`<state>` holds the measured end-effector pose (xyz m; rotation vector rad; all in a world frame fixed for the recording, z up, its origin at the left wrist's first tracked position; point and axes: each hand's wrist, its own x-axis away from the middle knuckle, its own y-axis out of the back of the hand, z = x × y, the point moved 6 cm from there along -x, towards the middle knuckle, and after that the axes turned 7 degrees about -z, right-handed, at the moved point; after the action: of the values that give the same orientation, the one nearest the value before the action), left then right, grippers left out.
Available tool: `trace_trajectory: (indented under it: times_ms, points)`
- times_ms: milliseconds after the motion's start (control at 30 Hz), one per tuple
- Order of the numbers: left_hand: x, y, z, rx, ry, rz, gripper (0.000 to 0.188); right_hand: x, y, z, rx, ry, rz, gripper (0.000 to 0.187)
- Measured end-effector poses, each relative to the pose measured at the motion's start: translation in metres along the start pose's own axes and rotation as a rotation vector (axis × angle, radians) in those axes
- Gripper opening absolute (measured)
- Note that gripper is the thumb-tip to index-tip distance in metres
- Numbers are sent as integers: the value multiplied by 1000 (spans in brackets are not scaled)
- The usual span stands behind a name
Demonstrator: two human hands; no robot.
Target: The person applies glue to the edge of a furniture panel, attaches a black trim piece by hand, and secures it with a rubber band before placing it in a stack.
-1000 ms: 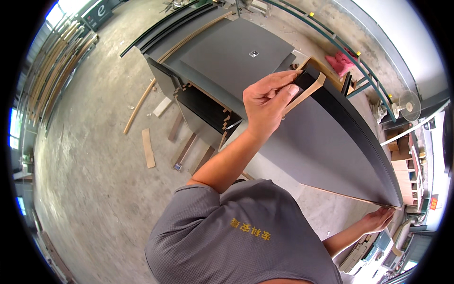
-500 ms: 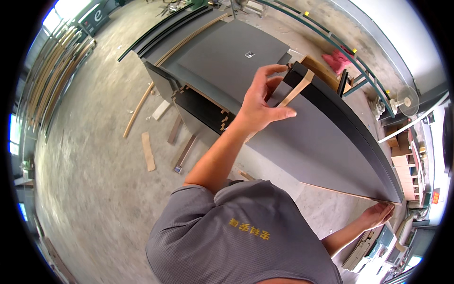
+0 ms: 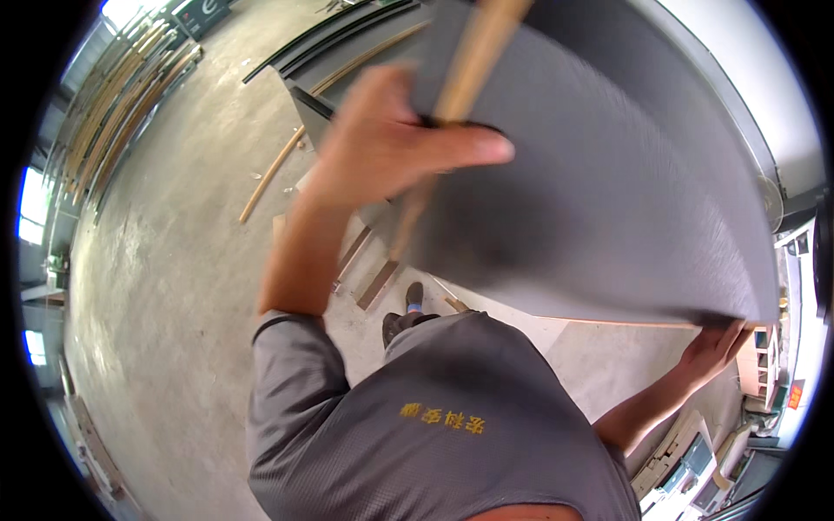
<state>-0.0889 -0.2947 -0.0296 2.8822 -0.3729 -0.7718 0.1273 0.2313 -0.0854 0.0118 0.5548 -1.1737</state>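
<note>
A large grey panel (image 3: 599, 187) with a bare wood-coloured edge (image 3: 473, 65) is held up in front of me, blurred by motion. My left hand (image 3: 373, 143) grips its left side, thumb against the face and fingers mostly out of sight behind the edge. At the panel's lower right corner, my right hand (image 3: 717, 347) holds the bottom edge from below. The panel's far side is hidden, and it covers much of the stack behind it.
Grey boards (image 3: 356, 43) with dark strips lie stacked behind the panel. Offcuts (image 3: 378, 285) and a curved wooden strip (image 3: 271, 174) are on the floor, near my foot (image 3: 414, 297). Long strips (image 3: 130, 122) lean at the far left. Small shelves (image 3: 756, 369) stand at right.
The panel has come up and closer to me, now hiding most of the stack and the frame behind. My left hand has moved left with its edge; my right hand has risen slightly.
</note>
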Motion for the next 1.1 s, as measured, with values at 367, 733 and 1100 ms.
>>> trace_trajectory:
  times_ms: [367,733,1100]
  points:
    - [228,212,-159,-452,96,-1105,63,255,-338,-123,-358,-509,914,36]
    - [278,271,110,-927,957,-789,45,444,-276,-330,456,44,1861,43]
    - [413,337,358,-470,1107,-1080,30,361,-50,-472,1599,-507,1472,108]
